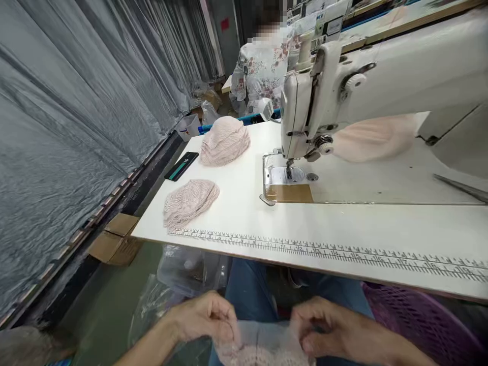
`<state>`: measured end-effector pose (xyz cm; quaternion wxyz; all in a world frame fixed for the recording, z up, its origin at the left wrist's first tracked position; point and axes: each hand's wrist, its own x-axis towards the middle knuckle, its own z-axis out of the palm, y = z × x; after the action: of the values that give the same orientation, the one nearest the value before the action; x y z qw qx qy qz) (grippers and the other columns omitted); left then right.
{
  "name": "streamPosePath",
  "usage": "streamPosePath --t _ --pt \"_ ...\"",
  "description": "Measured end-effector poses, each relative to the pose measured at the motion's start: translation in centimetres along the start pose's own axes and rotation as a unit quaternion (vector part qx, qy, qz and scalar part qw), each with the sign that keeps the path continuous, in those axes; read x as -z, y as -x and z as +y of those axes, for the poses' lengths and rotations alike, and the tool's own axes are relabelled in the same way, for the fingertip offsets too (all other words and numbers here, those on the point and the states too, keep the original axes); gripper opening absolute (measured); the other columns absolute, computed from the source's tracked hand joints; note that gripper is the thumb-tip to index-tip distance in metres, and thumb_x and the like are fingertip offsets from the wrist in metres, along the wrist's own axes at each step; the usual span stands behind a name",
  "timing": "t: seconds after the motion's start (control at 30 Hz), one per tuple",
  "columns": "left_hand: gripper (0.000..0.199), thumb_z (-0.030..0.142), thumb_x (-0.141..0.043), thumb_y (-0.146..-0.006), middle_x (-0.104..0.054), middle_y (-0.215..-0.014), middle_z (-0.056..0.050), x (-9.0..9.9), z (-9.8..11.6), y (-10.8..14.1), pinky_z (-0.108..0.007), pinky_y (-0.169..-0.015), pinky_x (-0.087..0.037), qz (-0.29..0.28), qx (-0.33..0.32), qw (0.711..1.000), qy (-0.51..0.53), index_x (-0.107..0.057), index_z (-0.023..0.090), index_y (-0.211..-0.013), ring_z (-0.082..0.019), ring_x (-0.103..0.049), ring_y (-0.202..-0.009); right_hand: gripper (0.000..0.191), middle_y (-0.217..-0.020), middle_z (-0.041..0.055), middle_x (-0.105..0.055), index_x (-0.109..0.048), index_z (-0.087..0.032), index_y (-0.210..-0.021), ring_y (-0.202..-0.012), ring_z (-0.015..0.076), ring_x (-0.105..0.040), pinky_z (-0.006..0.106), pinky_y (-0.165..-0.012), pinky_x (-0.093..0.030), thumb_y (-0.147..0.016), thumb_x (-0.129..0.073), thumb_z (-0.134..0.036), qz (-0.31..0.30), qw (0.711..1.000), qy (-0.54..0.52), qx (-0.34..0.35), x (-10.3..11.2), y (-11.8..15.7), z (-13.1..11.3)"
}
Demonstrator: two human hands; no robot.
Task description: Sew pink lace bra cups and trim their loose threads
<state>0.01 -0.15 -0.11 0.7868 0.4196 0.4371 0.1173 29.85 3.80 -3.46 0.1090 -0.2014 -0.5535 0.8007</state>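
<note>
Low in front of my lap, a sheer pale pink lace fabric piece is stretched between my hands. My left hand pinches its left edge with thumb and fingers. On the other side, my right hand grips the right edge, its fingers curled. The fabric's lower part runs out of the picture. Above it, on the white table, lie a stack of pink lace pieces and a taller mound of pink lace cups.
A white sewing machine stands on the table. Scissors lie at right, a phone-like black object at left. A printed ruler lines the front edge. A purple basket sits below; a person is beyond.
</note>
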Motion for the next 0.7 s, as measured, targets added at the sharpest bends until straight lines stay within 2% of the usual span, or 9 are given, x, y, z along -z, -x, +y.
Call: streamPosePath --t 0.07,0.17,0.27,0.33,0.37,0.5,0.53,0.63,0.7 --pt "0.041 0.051 -0.078 -0.067 -0.06 -0.062 -0.004 -0.1 -0.3 0.0 -0.016 -0.05 -0.032 0.006 -0.008 1.0 0.001 -0.075 0.012 -0.08 -0.007 -0.044 -0.054 0.033 -0.075 -0.0001 -0.059 -0.063 -0.016 -0.083 -0.071 0.0135 -0.053 0.025 -0.065 -0.039 -0.075 -0.072 -0.047 0.014 1.0 -0.003 0.002 -0.6 0.5 0.1" --pt "0.042 0.052 -0.078 -0.067 -0.061 -0.064 -0.004 -0.3 -0.5 0.2 -0.016 -0.053 -0.033 0.008 -0.016 1.0 0.001 -0.074 0.012 -0.078 -0.007 -0.046 -0.056 0.036 -0.09 0.0011 -0.06 -0.059 -0.021 -0.095 -0.087 0.0178 -0.055 0.028 -0.076 -0.042 -0.074 -0.072 -0.047 0.065 0.998 0.008 0.007 -1.7 0.6 0.9" --pt "0.041 0.051 -0.077 -0.068 -0.061 -0.065 -0.004 -0.2 -0.5 0.4 -0.017 -0.054 -0.033 0.003 -0.012 1.0 -0.007 -0.074 0.012 -0.078 -0.007 -0.046 -0.057 0.038 -0.113 0.0045 -0.054 -0.054 -0.026 -0.11 -0.108 0.0226 -0.049 0.033 -0.091 -0.037 -0.08 -0.066 -0.046 0.192 0.978 0.069 0.04 -2.6 0.4 2.3" --pt "0.04 0.051 -0.077 -0.069 -0.062 -0.065 -0.004 0.0 -0.3 0.5 -0.016 -0.053 -0.032 0.0 -0.005 1.0 -0.015 -0.074 0.011 -0.079 -0.007 -0.046 -0.057 0.033 -0.115 0.0041 -0.054 -0.055 -0.028 -0.109 -0.106 0.0227 -0.049 0.032 -0.091 -0.037 -0.083 -0.062 -0.047 0.262 0.957 0.102 0.067 -3.1 -0.1 3.3" --pt "0.041 0.05 -0.077 -0.069 -0.061 -0.065 -0.003 0.1 -0.2 0.5 -0.016 -0.051 -0.031 -0.003 -0.001 1.0 -0.021 -0.074 0.011 -0.079 -0.007 -0.045 -0.055 0.033 -0.111 0.0034 -0.055 -0.056 -0.028 -0.107 -0.101 0.0222 -0.05 0.032 -0.087 -0.038 -0.082 -0.062 -0.048 0.272 0.955 0.1 0.069 -3.3 -0.4 3.7" --pt "0.046 0.053 -0.078 -0.066 -0.062 -0.064 -0.003 0.5 0.2 0.8 -0.017 -0.05 -0.031 -0.004 0.013 0.999 -0.042 -0.073 0.01 -0.078 -0.007 -0.043 -0.053 0.051 -0.098 0.0009 -0.06 -0.061 -0.026 -0.104 -0.09 0.0213 -0.051 0.03 -0.08 -0.039 -0.065 -0.077 -0.053 0.207 0.976 -0.003 0.064 -4.1 -2.9 4.0" --pt "0.047 0.054 -0.078 -0.065 -0.062 -0.065 -0.004 0.5 0.3 0.9 -0.017 -0.051 -0.032 0.001 0.013 0.999 -0.046 -0.073 0.01 -0.078 -0.007 -0.044 -0.054 0.05 -0.094 0.0005 -0.06 -0.061 -0.024 -0.099 -0.088 0.0208 -0.051 0.03 -0.078 -0.039 -0.063 -0.078 -0.055 0.191 0.978 -0.026 0.074 -4.3 -3.5 3.8" --pt "0.048 0.057 -0.076 -0.066 -0.063 -0.067 -0.004 0.5 0.5 1.3 -0.018 -0.055 -0.036 0.024 0.007 0.998 -0.052 -0.071 0.01 -0.077 -0.009 -0.048 -0.058 0.039 -0.078 -0.0012 -0.054 -0.054 -0.021 -0.073 -0.079 0.0177 -0.05 0.029 -0.073 -0.039 -0.071 -0.071 -0.056 0.163 0.979 -0.05 0.114 -4.7 -4.4 3.0" --pt "0.049 0.058 -0.075 -0.066 -0.062 -0.067 -0.004 0.5 0.5 1.5 -0.019 -0.057 -0.038 0.034 -0.001 0.998 -0.051 -0.071 0.01 -0.075 -0.009 -0.049 -0.059 0.04 -0.08 0.0001 -0.054 -0.044 -0.022 -0.067 -0.079 0.0173 -0.05 0.029 -0.073 -0.039 -0.077 -0.065 -0.055 0.128 0.982 -0.055 0.13 -4.6 -4.1 2.5"
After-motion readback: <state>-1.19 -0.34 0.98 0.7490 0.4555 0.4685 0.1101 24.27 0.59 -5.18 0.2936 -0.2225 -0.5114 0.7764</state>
